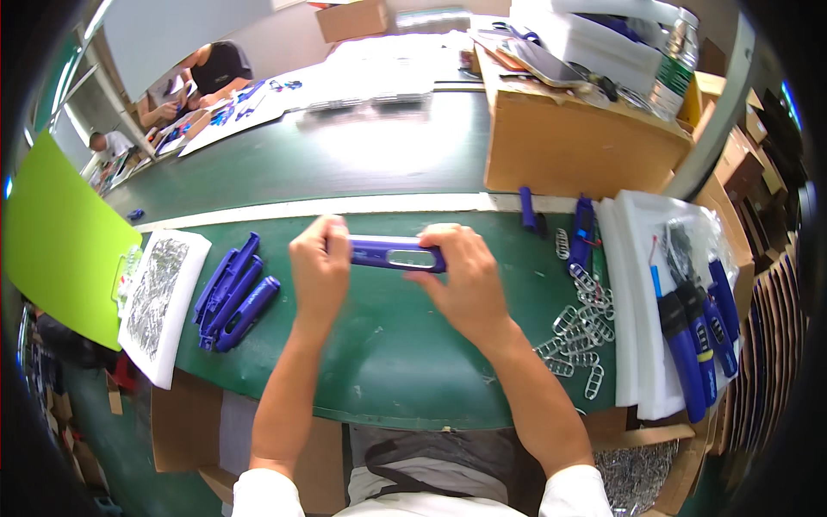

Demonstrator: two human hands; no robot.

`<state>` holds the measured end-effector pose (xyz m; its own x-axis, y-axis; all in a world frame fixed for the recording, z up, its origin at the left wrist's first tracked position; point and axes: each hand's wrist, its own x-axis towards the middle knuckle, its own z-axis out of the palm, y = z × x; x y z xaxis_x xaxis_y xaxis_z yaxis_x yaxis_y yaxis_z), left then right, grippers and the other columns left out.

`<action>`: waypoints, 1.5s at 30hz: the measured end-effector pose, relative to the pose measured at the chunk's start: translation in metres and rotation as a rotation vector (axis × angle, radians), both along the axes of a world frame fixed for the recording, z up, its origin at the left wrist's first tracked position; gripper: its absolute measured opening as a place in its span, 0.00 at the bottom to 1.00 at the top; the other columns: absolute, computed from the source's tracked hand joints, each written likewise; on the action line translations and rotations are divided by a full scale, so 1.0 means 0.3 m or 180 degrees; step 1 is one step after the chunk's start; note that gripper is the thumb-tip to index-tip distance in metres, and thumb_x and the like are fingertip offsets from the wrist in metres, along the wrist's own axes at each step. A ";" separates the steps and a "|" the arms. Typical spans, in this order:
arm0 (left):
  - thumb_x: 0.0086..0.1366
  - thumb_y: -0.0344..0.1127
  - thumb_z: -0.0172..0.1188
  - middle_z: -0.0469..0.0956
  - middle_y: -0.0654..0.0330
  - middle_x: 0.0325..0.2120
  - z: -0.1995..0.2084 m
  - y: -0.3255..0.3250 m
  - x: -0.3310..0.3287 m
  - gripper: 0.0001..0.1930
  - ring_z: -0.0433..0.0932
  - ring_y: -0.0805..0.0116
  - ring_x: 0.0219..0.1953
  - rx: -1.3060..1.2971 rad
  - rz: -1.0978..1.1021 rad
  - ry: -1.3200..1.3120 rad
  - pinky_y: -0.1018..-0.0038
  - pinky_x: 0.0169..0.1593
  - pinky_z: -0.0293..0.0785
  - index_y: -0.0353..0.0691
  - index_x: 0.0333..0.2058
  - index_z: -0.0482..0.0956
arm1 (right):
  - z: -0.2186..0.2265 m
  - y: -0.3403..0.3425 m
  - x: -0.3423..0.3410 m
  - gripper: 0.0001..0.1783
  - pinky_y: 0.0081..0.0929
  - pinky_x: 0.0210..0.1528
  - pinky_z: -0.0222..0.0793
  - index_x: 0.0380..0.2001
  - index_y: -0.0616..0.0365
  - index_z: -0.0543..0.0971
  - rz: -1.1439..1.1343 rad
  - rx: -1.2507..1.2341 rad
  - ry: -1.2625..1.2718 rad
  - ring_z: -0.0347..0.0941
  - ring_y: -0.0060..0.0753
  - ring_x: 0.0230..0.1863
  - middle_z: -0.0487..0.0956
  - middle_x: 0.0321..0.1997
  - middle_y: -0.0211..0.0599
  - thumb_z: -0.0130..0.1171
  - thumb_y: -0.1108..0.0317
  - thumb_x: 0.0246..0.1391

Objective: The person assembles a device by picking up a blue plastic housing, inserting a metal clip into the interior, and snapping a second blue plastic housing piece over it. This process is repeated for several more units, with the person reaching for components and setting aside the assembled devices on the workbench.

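My left hand (320, 269) and my right hand (465, 280) hold a long blue-purple plastic casing (372, 252) level between them, above the green table. The left fingers close round its left end, while the right thumb and fingers pinch its right end. A clear or silvery oval slotted insert shows in the casing's face near the right hand. Left of my left hand lie several similar blue-purple casings (234, 297) in a loose pile. To the right of my right arm, loose clear slotted inserts (575, 338) are scattered, with another blue casing (581, 234) behind them.
White foam with foil (155, 297) and a lime-green panel (60, 241) stand at left. On the right, blue-handled tools or devices (685, 345) rest on white foam (633, 302). A cardboard-coloured box (586, 142) bounds the back right. Other people (215, 73) work at far left.
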<state>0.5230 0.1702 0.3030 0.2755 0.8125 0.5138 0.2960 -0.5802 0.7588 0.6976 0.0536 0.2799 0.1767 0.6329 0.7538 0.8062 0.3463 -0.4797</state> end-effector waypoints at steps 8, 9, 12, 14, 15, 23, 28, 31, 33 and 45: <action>0.83 0.52 0.42 0.67 0.65 0.21 -0.119 0.479 -0.034 0.28 0.64 0.72 0.25 -0.0473 0.0159 0.0813 0.69 0.31 0.63 0.36 0.28 0.73 | 0.196 -0.173 0.047 0.17 0.42 0.53 0.74 0.46 0.58 0.79 -0.0983 -0.0539 -0.0139 0.80 0.47 0.49 0.82 0.46 0.40 0.72 0.63 0.57; 0.82 0.55 0.44 0.66 0.65 0.19 -0.087 0.465 0.052 0.29 0.63 0.71 0.20 -0.1089 0.0053 0.0865 0.68 0.25 0.62 0.39 0.27 0.71 | 0.214 -0.243 0.090 0.15 0.43 0.52 0.76 0.44 0.59 0.80 -0.0997 -0.0917 -0.0108 0.81 0.49 0.48 0.83 0.45 0.42 0.71 0.64 0.59; 0.80 0.58 0.47 0.65 0.65 0.16 -0.152 0.686 0.137 0.28 0.61 0.71 0.14 -0.1559 -0.0091 0.0987 0.67 0.19 0.59 0.44 0.25 0.70 | 0.205 -0.420 0.172 0.12 0.50 0.45 0.79 0.42 0.62 0.80 -0.1490 -0.1465 0.0271 0.83 0.59 0.42 0.83 0.42 0.49 0.68 0.66 0.61; 0.78 0.59 0.48 0.65 0.64 0.15 -0.204 0.792 0.227 0.29 0.62 0.71 0.13 -0.1703 -0.0077 0.1288 0.67 0.18 0.59 0.43 0.24 0.70 | 0.147 -0.498 0.245 0.13 0.49 0.46 0.79 0.43 0.62 0.80 -0.2199 -0.2004 0.0175 0.83 0.57 0.44 0.82 0.43 0.48 0.68 0.65 0.61; 0.78 0.59 0.49 0.67 0.62 0.16 -0.236 0.855 0.257 0.28 0.65 0.70 0.15 -0.1885 0.0055 0.1370 0.68 0.18 0.58 0.41 0.27 0.72 | 0.134 -0.524 0.265 0.13 0.49 0.46 0.79 0.43 0.62 0.80 -0.2484 -0.2234 0.0074 0.84 0.58 0.44 0.82 0.43 0.48 0.68 0.65 0.61; 0.74 0.51 0.60 0.74 0.43 0.53 -0.229 0.788 0.183 0.26 0.84 0.51 0.36 -0.0519 0.0127 0.1695 0.53 0.38 0.84 0.38 0.60 0.71 | 0.098 -0.587 0.197 0.18 0.47 0.46 0.78 0.45 0.56 0.81 -0.1228 -0.2579 0.0113 0.82 0.53 0.44 0.81 0.43 0.44 0.74 0.64 0.53; 0.69 0.40 0.65 0.75 0.46 0.54 -0.098 0.636 -0.066 0.16 0.77 0.48 0.57 0.0884 -0.0057 0.1706 0.59 0.61 0.73 0.40 0.51 0.80 | 0.032 -0.568 0.188 0.07 0.45 0.43 0.76 0.37 0.53 0.84 -0.1029 -0.2543 0.0187 0.81 0.52 0.41 0.79 0.41 0.40 0.71 0.70 0.54; 0.71 0.35 0.62 0.83 0.49 0.41 0.068 0.418 -0.343 0.10 0.84 0.55 0.37 0.0372 0.0193 0.1411 0.63 0.44 0.79 0.36 0.45 0.81 | 0.018 -0.559 0.198 0.10 0.41 0.41 0.74 0.38 0.61 0.84 -0.0846 -0.2451 0.0477 0.81 0.46 0.38 0.79 0.38 0.42 0.71 0.77 0.51; 0.70 0.35 0.63 0.83 0.50 0.35 0.055 0.322 -0.550 0.09 0.84 0.55 0.36 0.0079 0.0642 0.1621 0.62 0.44 0.79 0.36 0.41 0.82 | 0.022 -0.527 0.180 0.11 0.41 0.40 0.73 0.38 0.62 0.83 -0.0738 -0.2385 0.0471 0.79 0.45 0.36 0.78 0.38 0.41 0.71 0.79 0.49; 0.61 0.40 0.75 0.79 0.53 0.42 -0.054 0.042 -0.664 0.22 0.77 0.51 0.47 0.1001 0.0391 0.2606 0.59 0.54 0.75 0.36 0.49 0.79 | 0.013 -0.443 0.132 0.17 0.40 0.41 0.72 0.41 0.63 0.80 -0.0012 -0.2459 0.0137 0.74 0.42 0.36 0.76 0.33 0.39 0.70 0.85 0.46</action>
<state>0.3238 0.1828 0.2869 0.5748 0.7148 0.3983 0.7502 -0.6547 0.0923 0.7371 -0.0792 0.2840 0.1991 0.9758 0.0908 0.7818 -0.1023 -0.6151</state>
